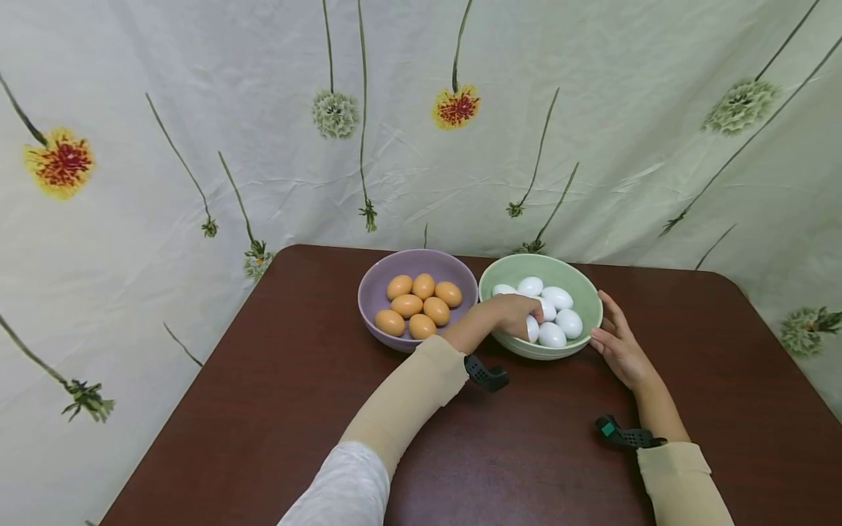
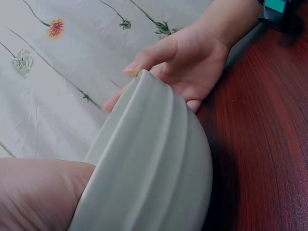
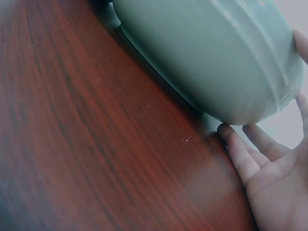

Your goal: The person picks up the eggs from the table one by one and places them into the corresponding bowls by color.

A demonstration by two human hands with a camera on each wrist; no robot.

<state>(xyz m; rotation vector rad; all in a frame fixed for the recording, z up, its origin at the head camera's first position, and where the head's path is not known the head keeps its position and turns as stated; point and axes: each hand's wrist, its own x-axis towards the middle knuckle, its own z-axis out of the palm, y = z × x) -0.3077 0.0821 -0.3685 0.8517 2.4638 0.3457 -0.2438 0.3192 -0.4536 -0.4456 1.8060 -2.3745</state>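
Note:
In the head view a green bowl [image 1: 536,353] holds several white eggs [image 1: 569,323]. My left hand [image 1: 509,314] reaches over the near left rim, its fingers down among the eggs. Its fingertips are mostly hidden, and I cannot tell whether they grip an egg. At the bowl's right side my right hand [image 1: 621,351] rests spread fingers against the outer wall and rim. The right wrist view has the fingertips of this hand touching the lower wall of the bowl [image 3: 207,57]. From the left wrist view, its thumb is up at the rim.
A purple bowl [image 1: 370,321] with several brown eggs [image 1: 407,305] stands just left of the green bowl, under the left forearm's reach. Both bowls sit near the far edge of a dark red-brown table [image 1: 276,409]. A flower-printed cloth [image 1: 395,175] hangs behind it.

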